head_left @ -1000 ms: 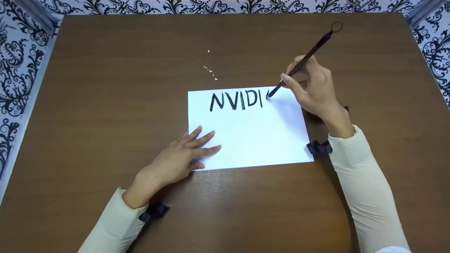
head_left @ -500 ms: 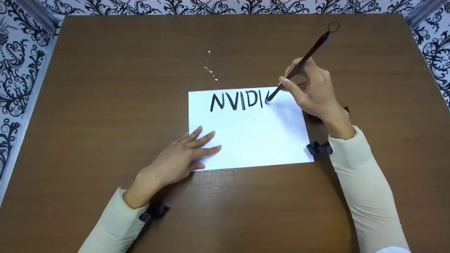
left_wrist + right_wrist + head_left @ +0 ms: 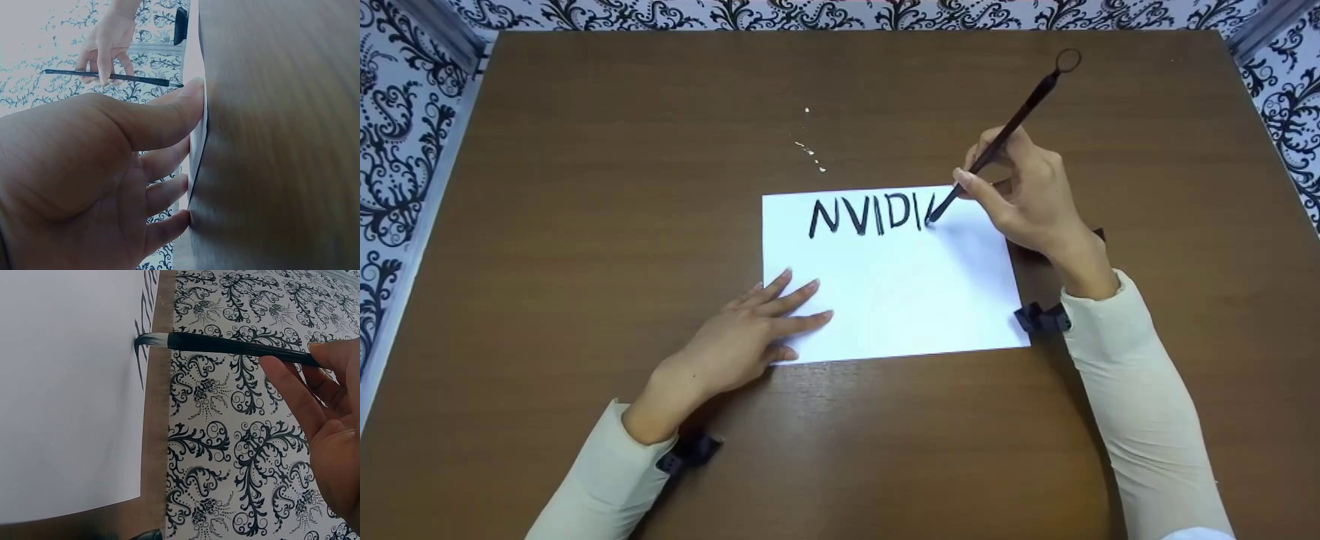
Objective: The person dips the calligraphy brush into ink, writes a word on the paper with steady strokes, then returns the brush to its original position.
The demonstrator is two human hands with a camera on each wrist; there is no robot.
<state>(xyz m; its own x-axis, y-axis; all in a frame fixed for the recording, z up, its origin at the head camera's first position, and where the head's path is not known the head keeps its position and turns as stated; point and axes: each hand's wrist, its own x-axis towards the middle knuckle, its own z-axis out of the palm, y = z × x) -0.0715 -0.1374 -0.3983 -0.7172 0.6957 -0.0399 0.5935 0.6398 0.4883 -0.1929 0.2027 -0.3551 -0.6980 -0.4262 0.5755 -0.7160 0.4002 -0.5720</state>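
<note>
A white sheet of paper (image 3: 885, 292) lies on the brown table, with black brushed letters (image 3: 870, 214) reading NVIDI and a slanted stroke along its top. My right hand (image 3: 1024, 191) pinches a dark paintbrush (image 3: 1020, 112) that has a loop at its end. In the right wrist view the bristles (image 3: 151, 340) are pale near the handle and black at the tip, bent against the paper at a stroke. My left hand (image 3: 746, 334) rests with spread fingers on the sheet's lower left corner. In the left wrist view its thumb (image 3: 169, 115) lies along the paper's edge.
Several small white specks (image 3: 810, 152) dot the brown table (image 3: 622, 187) beyond the sheet. Black-and-white scroll-patterned covering (image 3: 405, 150) surrounds the table's left, far and right edges. A dark wrist camera (image 3: 1042, 316) sits by the right cuff, another (image 3: 690, 452) by the left.
The right hand and brush have moved slightly down and left, and the slanted stroke after the last I has grown longer downward. The left hand stays in place.
</note>
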